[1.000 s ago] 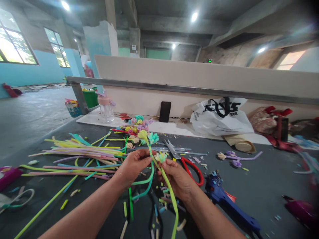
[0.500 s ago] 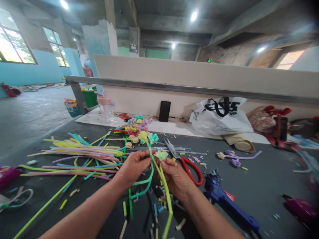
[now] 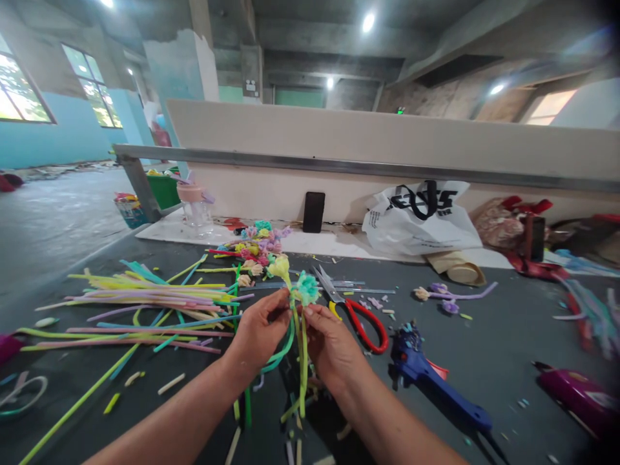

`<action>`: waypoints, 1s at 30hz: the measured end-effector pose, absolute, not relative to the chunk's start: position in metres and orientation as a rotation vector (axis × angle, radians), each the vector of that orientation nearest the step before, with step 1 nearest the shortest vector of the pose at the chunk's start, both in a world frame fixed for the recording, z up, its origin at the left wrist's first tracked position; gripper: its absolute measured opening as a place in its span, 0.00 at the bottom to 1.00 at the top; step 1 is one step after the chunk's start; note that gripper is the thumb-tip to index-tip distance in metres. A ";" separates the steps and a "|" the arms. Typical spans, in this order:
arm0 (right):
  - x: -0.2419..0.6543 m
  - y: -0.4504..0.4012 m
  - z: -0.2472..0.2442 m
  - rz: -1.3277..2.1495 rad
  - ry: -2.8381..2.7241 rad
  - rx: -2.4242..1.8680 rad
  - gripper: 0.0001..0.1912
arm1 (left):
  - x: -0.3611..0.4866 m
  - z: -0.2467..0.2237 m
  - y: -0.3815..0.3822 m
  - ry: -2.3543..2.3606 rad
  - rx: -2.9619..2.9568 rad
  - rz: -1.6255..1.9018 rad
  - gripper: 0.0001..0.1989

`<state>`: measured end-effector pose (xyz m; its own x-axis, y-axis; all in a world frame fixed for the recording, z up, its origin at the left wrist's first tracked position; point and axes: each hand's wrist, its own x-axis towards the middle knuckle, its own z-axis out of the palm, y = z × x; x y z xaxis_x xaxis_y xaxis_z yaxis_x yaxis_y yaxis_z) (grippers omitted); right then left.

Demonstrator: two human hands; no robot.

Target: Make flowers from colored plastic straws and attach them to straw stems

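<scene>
My left hand (image 3: 261, 326) pinches the stems of pipe-cleaner flowers, one with a pale yellow head (image 3: 279, 270) and one with a teal head (image 3: 307, 289). Closed against them from the other side, my right hand (image 3: 334, 345) grips a yellow-green pipe-cleaner stem (image 3: 303, 361) just below the blooms. Bent teal stems (image 3: 279, 356) curve down beneath my left fingers. Where the flower heads meet, my fingertips hide part of the stems. Red-handled scissors (image 3: 365, 323) lie with blades partly open beside my right hand.
Loose pipe cleaners (image 3: 150, 294) are piled at left. Finished flowers (image 3: 264, 240) lie behind my hands, and a purple flower stem (image 3: 467, 295) is at right. A blue glue gun (image 3: 436, 381) lies right of my forearm. A phone (image 3: 314, 212) leans by a white bag (image 3: 419, 219).
The flower in my right hand has come up against the others, its stem now more upright and beside theirs. The teal head sits lower and further right. The view has shifted slightly.
</scene>
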<state>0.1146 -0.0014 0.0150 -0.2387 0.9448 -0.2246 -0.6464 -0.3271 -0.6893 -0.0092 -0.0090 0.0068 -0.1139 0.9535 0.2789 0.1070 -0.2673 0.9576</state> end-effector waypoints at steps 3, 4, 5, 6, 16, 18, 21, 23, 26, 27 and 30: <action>0.114 -0.002 0.014 1.785 -0.551 -0.749 0.10 | -0.008 0.006 -0.009 1.216 1.516 1.454 0.11; 0.114 -0.002 0.014 1.787 -0.545 -0.754 0.10 | -0.007 0.006 -0.010 1.209 1.523 1.454 0.12; 0.114 -0.002 0.015 1.790 -0.536 -0.758 0.10 | -0.006 0.005 -0.010 1.206 1.516 1.463 0.13; 0.114 -0.002 0.015 1.796 -0.526 -0.760 0.10 | -0.005 0.004 -0.010 1.207 1.504 1.473 0.15; 0.117 0.000 0.016 1.787 -0.546 -0.775 0.13 | -0.001 0.004 -0.011 1.201 1.367 1.474 0.23; 0.117 0.000 0.015 1.791 -0.583 -0.769 0.13 | -0.001 0.005 -0.011 1.201 1.351 1.461 0.24; 0.118 0.000 0.014 1.804 -0.616 -0.762 0.13 | -0.002 0.006 -0.011 1.192 1.331 1.437 0.25; 0.118 0.000 0.015 1.813 -0.633 -0.758 0.13 | -0.003 0.006 -0.011 1.170 1.313 1.433 0.26; 0.120 0.001 0.016 1.841 -0.658 -0.753 0.13 | -0.004 0.006 -0.010 1.136 1.284 1.444 0.26; 0.120 0.001 0.016 1.853 -0.663 -0.749 0.13 | -0.004 0.006 -0.010 1.128 1.274 1.451 0.26; 0.121 0.002 0.016 1.872 -0.679 -0.746 0.13 | -0.006 0.007 -0.009 1.104 1.229 1.468 0.25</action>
